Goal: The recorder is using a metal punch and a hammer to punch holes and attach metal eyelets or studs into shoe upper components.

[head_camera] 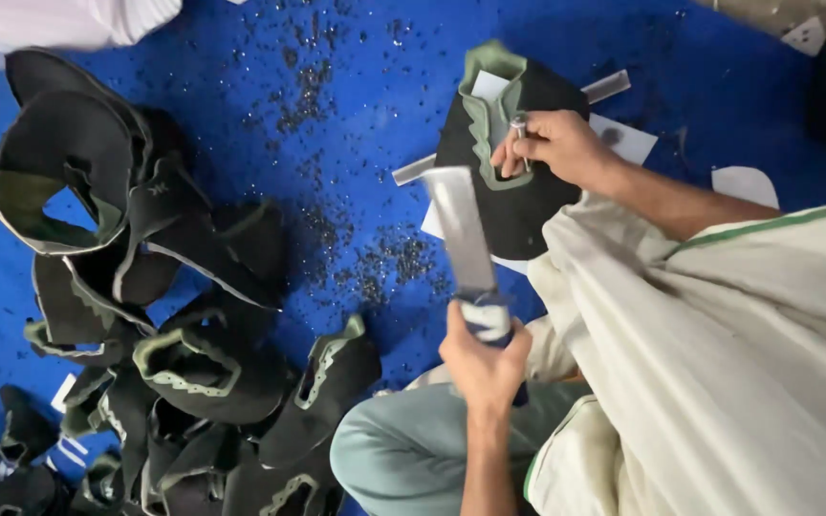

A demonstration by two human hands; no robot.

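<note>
My right hand pinches a small metal punch upright against the green-trimmed edge of a black shoe upper piece lying on the blue floor. My left hand grips the taped handle of a broad flat metal blade, which is raised just left of that piece. A thin metal bar and white paper pieces lie under and beside the black piece.
A heap of black shoe uppers with green trim covers the left and lower left. Dark punched scraps are scattered over the blue floor. My bent knee is at the bottom; white cloth is at the top left.
</note>
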